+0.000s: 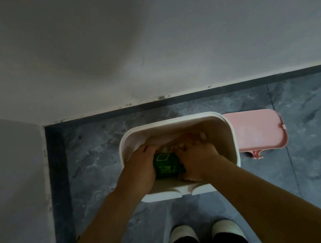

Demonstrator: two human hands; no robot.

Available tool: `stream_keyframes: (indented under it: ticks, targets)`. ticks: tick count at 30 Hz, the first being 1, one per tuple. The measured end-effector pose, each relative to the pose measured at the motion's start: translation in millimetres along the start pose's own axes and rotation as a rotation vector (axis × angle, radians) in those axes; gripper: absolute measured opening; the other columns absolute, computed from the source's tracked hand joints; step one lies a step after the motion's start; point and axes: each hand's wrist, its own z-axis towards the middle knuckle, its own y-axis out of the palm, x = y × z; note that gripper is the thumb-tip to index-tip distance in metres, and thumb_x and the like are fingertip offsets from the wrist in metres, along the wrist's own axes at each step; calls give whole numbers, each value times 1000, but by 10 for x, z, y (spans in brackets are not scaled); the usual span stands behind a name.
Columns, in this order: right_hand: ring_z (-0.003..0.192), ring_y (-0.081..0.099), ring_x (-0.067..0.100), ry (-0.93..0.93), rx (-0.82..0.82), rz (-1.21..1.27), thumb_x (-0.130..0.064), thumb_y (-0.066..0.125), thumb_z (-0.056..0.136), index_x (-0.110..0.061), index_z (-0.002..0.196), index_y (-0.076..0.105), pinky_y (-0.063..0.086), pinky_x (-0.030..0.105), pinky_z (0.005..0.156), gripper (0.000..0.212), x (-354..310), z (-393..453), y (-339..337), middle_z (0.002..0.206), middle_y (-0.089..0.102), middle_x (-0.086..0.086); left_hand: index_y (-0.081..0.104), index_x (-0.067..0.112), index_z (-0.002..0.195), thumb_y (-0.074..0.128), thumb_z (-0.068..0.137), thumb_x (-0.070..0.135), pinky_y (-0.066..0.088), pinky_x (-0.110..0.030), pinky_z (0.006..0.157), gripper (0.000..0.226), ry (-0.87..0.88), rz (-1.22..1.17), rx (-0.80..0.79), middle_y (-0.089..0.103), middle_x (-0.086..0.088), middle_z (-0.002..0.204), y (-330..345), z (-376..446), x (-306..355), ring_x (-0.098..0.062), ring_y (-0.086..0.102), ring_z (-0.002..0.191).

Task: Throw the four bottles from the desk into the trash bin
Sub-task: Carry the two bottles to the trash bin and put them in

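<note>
Both hands, left hand and right hand, clasp green-labelled bottles inside white plastic trash bin; pink lid just beside.

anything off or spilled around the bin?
No spill visible. Both hands, left and right, reach inside the white bin around a green bottle. The pink lid sits on the floor right of the bin, against its side: off the bin, though probably on purpose. The bin's other contents are too blurred to identify.
</note>
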Motion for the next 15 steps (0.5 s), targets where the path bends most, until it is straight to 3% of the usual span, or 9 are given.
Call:
stream_keyframes:
  ticks: [8,10,12,15]
  targets:
    - [123,44,31,8,9,49,-38,50,88,-22,132,43,42,46,98,48,-10,-110,-54,139,44,10,51,10,128,42,89,-4,42,-38,103,42,-30,-211,105,51,-12,133,83,-122,-79,-28,51,120]
    - [116,51,29,18,33,128,-37,47,90,-21,130,44,46,43,92,44,-16,-194,-87,134,48,9,54,11,125,41,93,3,42,-25,99,36,-34,-240,160,55,-10,130,96,-186,-79,-23,54,116]
    - [109,56,25,18,68,230,-35,43,93,-21,128,46,48,40,90,38,-17,-292,-95,128,54,7,58,12,120,41,94,7,36,-3,83,31,-29,-272,209,60,-7,125,99,-252,-61,-12,56,107]
    - [104,60,20,47,87,425,-31,41,95,-22,123,53,49,34,93,31,-7,-537,-124,121,60,5,62,16,115,44,95,15,36,-5,74,27,-80,-336,241,66,-2,118,16,-397,39,-5,55,97]
